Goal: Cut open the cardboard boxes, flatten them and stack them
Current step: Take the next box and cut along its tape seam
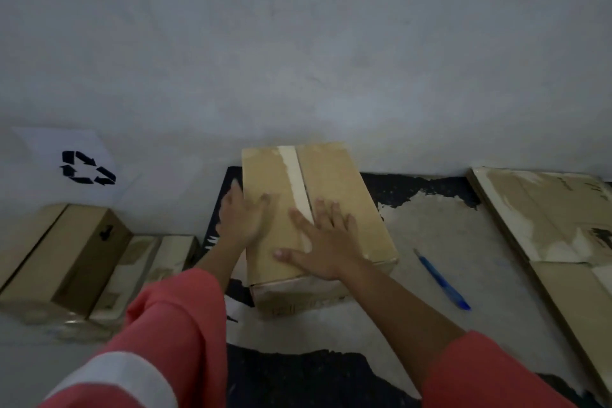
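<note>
R hand [326, 242] lies flat on the box [334, 175] top, palm down, fingers straight & spread across the tape [296, 182] seam near the box's near end. We call it open: pressing, gripping nothing. L hand [243, 219] sits at the top's left edge, thumb on top, fingers reaching past the edge over the left side. It's blurred, but the fingers look fairly straight, so we read it as open too.

Box is closed, flaps meeting along a pale tape strip running lengthwise. It stands on the floor [447, 235] approx mid-frame, far end at the foot of the wall [298, 43]. Floor is black w/ pale worn patches.

Blue tool [442, 280], pen-shaped, lies on the floor right of the box, near but apart, no hand on it. We can't tell if it's a cutter or a pen.

Flat cardboard [546, 219] lies in layers at the floor's right edge, by the wall.

Two more boxes [66, 258] stand side by side at the floor's left edge, both unflattened. Recycling sign [82, 166] on white paper is on the wall just above them.

Pink sleeves [172, 325] cover both arms, pushed back from the forearms.
</note>
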